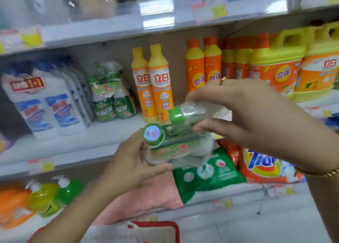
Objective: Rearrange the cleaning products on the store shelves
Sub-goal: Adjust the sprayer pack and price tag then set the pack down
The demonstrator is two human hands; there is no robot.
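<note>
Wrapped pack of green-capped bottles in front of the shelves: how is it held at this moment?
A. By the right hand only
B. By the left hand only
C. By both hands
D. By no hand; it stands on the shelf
C: the left hand grips the wrapped pack of green-capped bottles at its cap end, and the right hand grips its upper part, with the thumb beneath.

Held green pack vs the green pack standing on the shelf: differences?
The held pack lies on its side, caps pointing left; the shelf pack stands upright. The held pack is gripped by the left hand and right hand; the shelf pack sits untouched. Both are green bottles in clear wrap.
</note>
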